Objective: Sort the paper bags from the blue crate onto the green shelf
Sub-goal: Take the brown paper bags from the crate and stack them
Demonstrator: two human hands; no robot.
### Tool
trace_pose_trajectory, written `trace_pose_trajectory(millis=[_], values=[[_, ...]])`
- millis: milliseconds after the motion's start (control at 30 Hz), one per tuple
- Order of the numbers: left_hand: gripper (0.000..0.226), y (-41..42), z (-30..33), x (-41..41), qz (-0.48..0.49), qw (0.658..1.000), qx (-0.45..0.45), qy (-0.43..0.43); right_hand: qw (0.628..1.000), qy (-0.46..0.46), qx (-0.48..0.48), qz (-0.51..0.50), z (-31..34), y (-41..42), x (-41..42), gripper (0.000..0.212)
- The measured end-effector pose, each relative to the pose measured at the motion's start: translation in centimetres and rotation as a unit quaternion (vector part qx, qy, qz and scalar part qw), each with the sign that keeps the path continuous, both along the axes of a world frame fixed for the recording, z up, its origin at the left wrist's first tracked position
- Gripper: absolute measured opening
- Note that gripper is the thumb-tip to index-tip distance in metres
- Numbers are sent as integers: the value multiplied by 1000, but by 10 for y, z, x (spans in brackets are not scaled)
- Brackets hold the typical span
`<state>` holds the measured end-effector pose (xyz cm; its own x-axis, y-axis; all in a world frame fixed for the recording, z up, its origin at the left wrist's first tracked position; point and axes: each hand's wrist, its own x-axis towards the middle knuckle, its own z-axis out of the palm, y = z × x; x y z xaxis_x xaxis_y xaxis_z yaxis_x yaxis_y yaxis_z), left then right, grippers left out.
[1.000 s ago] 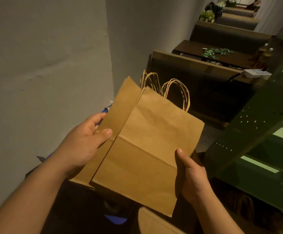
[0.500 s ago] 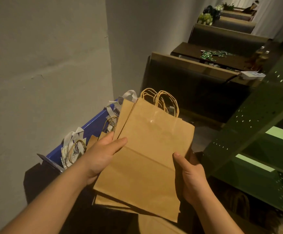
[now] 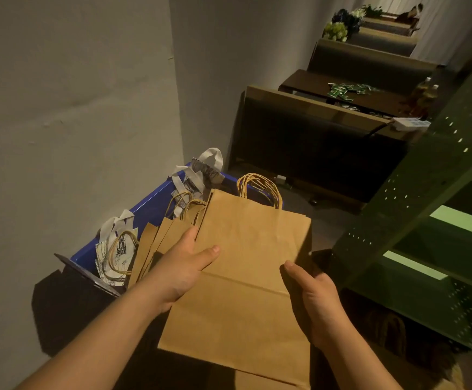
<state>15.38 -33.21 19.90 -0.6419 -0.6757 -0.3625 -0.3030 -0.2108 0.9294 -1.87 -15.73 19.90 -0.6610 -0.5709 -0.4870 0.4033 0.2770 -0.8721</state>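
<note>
You hold one brown bag (image 3: 246, 280), left hand (image 3: 184, 268) and right hand (image 3: 317, 302) clamped on its edges; blue crate (image 3: 150, 206) at 10 o'clock remains stocked; green shelf (image 3: 426, 209) at 3 o'clock.

A pale grey wall (image 3: 74, 108) fills the left side. Beyond it, dark booth seats (image 3: 313, 136) flank a brown bench (image 3: 308, 83) with small green packets (image 3: 344, 90) scattered near its middle and two bottles (image 3: 426, 94) at its right edge. Flowers (image 3: 337, 29) sit far back.

Left hand (image 3: 185, 270): thumb extended flat on top, fingers hidden beneath. Right hand (image 3: 315, 301): thumb on top edge, fingers curled underneath. Both forearms reach forward.
</note>
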Motion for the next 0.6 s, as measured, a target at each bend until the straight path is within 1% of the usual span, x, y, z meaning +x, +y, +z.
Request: trace_pose_trajectory(millis=[33,133,200,300,367,433,500,567,600], values=[[96,-2,-3,-1,0,1000,-5,-6,1000,-2,6,6,-1,0,0,41],[85,-3,-6,-2,-3,999,-19,-33,1000,-4,6,22,-2,1,0,30],[89,-4,-7,-4,-10,999,-8,-45,1000,-2,0,27,-5,1,0,22],[81,-6,-8,-5,9,999,4,-45,1000,-1,12,10,-10,5,-1,17],[77,-16,-12,-5,33,997,13,-73,1000,-12,23,-8,-13,7,0,17],[52,-28,-21,-4,79,991,0,-110,999,-35,25,-24,-17,9,1,20],[33,-43,-39,-2,93,977,-48,-184,998,-50,28,-40,-20,12,2,21],[20,-51,-49,2,50,951,-116,-283,997,-57,29,-44,-22,15,2,16],[21,-53,-52,4,19,931,-145,-334,996,-66,25,-45,-22,15,3,14]])
